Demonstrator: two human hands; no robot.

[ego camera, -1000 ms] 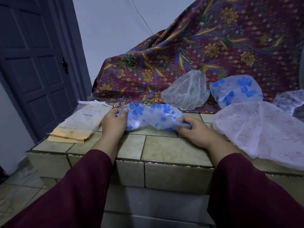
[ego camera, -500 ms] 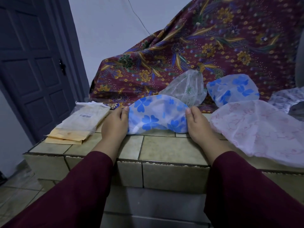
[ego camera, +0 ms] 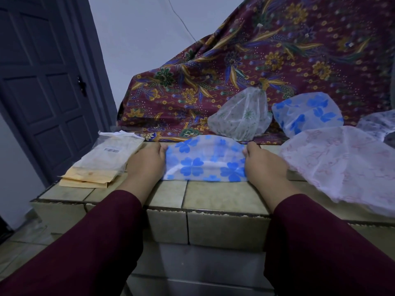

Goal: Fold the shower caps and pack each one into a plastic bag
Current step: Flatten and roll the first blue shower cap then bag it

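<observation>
At frame centre the blue-flowered shower cap (ego camera: 205,161) is held flat on the tiled desk (ego camera: 224,197), its ends pinched by the left hand (ego camera: 146,162) and right hand (ego camera: 265,163); the crease is best pressed evenly before bagging.

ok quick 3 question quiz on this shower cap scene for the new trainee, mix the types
1. True or false: both hands grip the blue-flowered cap that lies on the tiled ledge.
2. Multiple choice: the stack of plastic bags lies A) beside the left hand, B) beside the right hand, C) on the batik cloth.
3. Fill in: the large cap beside the right hand has a ___ print.

Key: 1 true; 2 A; 3 pink, on the pink cap.
</observation>
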